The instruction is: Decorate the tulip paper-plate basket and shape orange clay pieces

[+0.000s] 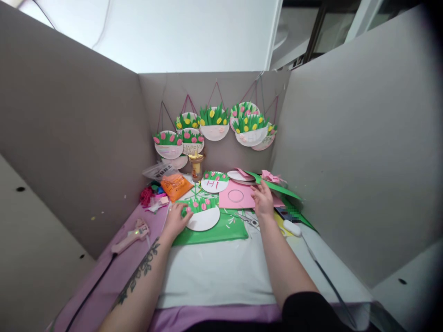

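Note:
A white paper plate craft [203,220] with green paper grass and pink tulips along its top lies on the green sheet [214,235]. My left hand [176,219] grips its left edge near a pink tulip, fingers curled and thumb over the front. My right hand [263,199] hovers by the right part of the pink paper [228,198], fingers apart and holding nothing. A circle is marked on that paper. Just left of my right wrist lie scissors [254,222]. Behind, another plate craft [215,183] reads "Hi".
Finished plate crafts [214,131] hang by strings on the back panel. A glue gun [131,237] with its cord lies left. An orange packet [176,185], yarn [146,197] and a jar [196,168] stand behind. Right are white plates [238,175], green paper [277,185] and a white corded device [292,228].

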`<state>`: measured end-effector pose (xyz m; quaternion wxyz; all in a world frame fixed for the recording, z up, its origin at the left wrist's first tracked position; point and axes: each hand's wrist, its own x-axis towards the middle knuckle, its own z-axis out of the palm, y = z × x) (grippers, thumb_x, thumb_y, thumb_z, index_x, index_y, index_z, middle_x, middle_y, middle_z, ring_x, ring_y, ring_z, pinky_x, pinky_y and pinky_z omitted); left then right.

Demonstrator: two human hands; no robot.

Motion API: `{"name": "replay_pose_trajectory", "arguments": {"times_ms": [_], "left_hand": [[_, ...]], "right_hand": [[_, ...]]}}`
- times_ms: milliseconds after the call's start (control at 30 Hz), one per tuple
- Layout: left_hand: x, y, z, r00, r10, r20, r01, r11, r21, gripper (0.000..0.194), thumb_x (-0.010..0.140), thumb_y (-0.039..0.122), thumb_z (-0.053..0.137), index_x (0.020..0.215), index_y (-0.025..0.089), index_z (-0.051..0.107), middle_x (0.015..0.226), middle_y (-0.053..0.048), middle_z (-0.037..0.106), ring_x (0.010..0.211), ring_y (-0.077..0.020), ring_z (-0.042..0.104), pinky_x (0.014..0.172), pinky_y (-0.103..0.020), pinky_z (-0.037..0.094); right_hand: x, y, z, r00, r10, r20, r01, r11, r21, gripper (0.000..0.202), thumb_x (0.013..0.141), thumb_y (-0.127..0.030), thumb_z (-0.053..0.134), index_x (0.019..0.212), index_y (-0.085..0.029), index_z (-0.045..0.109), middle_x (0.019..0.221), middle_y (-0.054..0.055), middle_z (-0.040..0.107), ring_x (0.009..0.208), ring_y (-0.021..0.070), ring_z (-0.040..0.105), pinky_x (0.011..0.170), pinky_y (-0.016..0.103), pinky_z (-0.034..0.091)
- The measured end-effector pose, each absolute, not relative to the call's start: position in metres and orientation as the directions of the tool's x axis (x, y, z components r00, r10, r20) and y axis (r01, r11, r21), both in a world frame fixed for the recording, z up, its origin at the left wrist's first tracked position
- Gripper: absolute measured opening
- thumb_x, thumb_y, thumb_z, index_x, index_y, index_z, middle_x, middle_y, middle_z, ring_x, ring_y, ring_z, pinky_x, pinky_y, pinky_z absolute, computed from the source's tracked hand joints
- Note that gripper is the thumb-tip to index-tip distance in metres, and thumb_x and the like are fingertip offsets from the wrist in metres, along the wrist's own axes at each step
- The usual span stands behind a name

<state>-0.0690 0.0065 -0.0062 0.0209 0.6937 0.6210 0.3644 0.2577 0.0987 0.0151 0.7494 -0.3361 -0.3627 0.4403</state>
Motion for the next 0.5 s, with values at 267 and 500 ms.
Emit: {"name": "replay_pose_trajectory", "arguments": {"times_ms": [267,500], "left_hand": [[-0.088,0.016,-0.015,-0.352,0.806,0.476,0.745,-0.066,0.664,0.027,0.076,0.036,0.053,0.093,0.017,0.062,0.101,-0.011,0.063,0.101,-0.0246,0.057,0.092,-0.039,0.042],[-0.085,0.020,-0.016,-0.314,0.834,0.454,0.769,-0.057,0.637,0.027,0.075,0.039,0.053,0.090,0.019,0.061,0.101,-0.010,0.063,0.103,-0.0264,0.056,0.095,-0.041,0.041]], "right_hand": [[0.237,0.087,0.011,0.024,0.940,0.341,-0.232,0.337,-0.912,0.043,0.067,-0.028,0.064,0.108,-0.017,0.063,0.098,0.009,0.069,0.081,0.0161,0.064,0.069,0.027,0.046],[0.228,0.090,0.005,0.147,0.937,0.317,0.134,0.299,-0.945,0.035,0.075,-0.038,0.051,0.094,-0.013,0.064,0.079,0.006,0.068,0.073,0.0173,0.061,0.065,0.027,0.046]]}}
